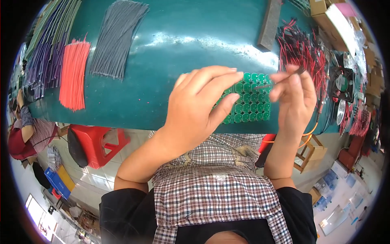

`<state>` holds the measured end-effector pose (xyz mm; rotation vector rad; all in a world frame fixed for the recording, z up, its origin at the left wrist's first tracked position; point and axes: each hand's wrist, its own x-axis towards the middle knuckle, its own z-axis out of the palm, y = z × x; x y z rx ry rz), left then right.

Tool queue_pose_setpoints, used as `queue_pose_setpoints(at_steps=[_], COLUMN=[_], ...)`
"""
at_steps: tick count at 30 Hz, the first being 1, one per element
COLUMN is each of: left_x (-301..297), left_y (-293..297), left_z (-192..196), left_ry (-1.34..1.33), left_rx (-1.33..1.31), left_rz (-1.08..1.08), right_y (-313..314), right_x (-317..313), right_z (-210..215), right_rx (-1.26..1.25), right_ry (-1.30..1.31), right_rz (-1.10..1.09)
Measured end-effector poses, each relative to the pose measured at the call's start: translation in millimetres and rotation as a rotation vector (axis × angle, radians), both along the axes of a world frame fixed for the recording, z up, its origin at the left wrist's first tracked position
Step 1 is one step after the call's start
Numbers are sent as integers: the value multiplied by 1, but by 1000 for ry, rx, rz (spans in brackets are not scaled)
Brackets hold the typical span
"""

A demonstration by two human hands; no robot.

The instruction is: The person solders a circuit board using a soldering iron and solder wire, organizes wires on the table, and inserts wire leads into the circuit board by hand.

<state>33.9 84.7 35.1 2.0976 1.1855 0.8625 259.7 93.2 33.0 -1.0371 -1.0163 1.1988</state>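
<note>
A panel of small round green circuit boards lies at the near edge of the table in front of me. Over its left part is my left hand, fingers stretched and apart, nothing seen in them; it hides some of the boards. My right hand is raised at the panel's right edge. Its fingers pinch a thin dark tool, smeared by motion, whose slim end points left over the boards. Whether it is a pair of tweezers I cannot tell.
Bundles of red wires, grey wires and purple wires lie on the green table at left. A dark bar, a red-and-black wire pile and a small fan are at right. Another person sits far left.
</note>
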Motion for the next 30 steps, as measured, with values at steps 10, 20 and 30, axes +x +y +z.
queue_pose_setpoints(at_steps=[10,20,30], left_x=[2,4,-13], left_y=[-28,-50,-57], left_z=[14,12,4], left_ry=[-510,-1035,-788], left_rx=[-674,-938,-687], left_rz=[61,77,115], right_y=[-34,-46,-29], right_x=[-51,-75,-73], right_z=[14,-3,0], right_rx=[-7,-110,-62], right_ry=[43,276,-17], right_rz=[121,76,361])
